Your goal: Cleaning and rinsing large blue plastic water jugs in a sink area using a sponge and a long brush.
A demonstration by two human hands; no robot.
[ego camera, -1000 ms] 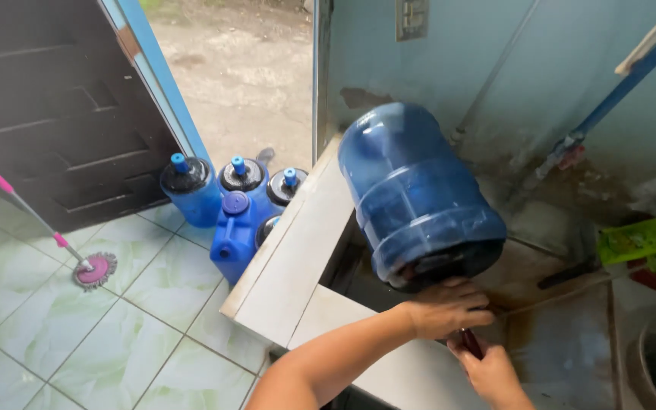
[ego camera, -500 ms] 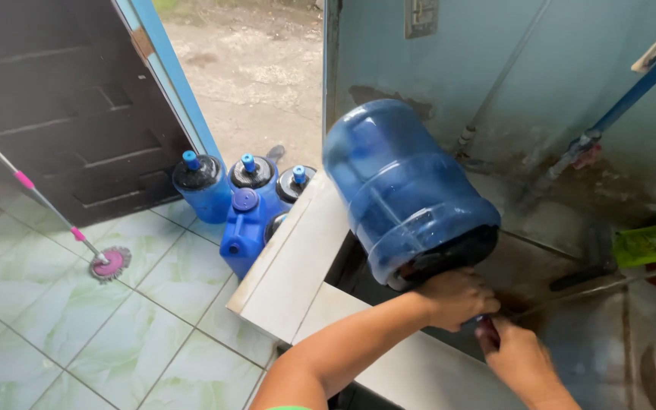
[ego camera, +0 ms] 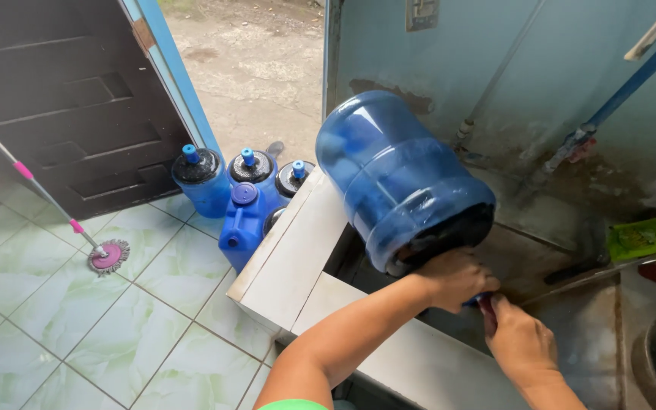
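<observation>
From overhead, the big jug (ego camera: 400,178) lies tilted, neck down, over the tiled basin (ego camera: 305,258). The left hand (ego camera: 455,278) is clamped on its neck; the right hand (ego camera: 518,338) pinches the cap there. More jugs (ego camera: 241,190) stand by the door.

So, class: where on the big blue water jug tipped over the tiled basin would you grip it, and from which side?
Probably at the neck end of the water jug, from below, where the left hand and right hand meet: it tilts mouth-down and the ribbed body looks too wide to grasp.

Bare forearms, green sleeve edge (ego camera: 294,405)
</observation>
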